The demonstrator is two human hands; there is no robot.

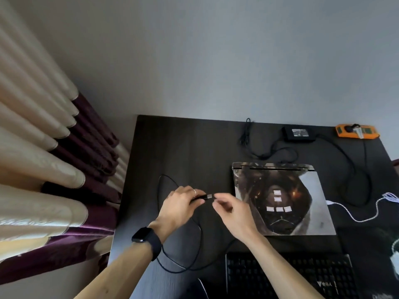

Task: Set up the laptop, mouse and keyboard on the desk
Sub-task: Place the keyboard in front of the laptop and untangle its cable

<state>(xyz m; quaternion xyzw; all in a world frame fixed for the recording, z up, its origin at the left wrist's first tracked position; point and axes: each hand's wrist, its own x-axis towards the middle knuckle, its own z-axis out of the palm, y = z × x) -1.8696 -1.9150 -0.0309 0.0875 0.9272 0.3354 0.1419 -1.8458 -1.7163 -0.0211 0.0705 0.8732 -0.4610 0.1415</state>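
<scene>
A closed laptop (280,199) with a dark picture skin lies on the dark desk (183,147). In front of it sits a black keyboard (291,275). My left hand (181,203), with a black watch on the wrist, is shut on the keyboard's black USB plug (208,196), just left of the laptop's left edge. The black cable (164,212) loops over the desk behind and below that hand. My right hand (233,214) hovers beside the plug tip, fingers loosely curled, holding nothing. A white mouse (395,255) is partly visible at the right edge.
A black power brick (299,133) with cables lies at the desk's back. An orange power strip (356,131) sits at the back right. A white cable (362,214) plugs into the laptop's right side. Curtains (43,169) hang to the left of the desk.
</scene>
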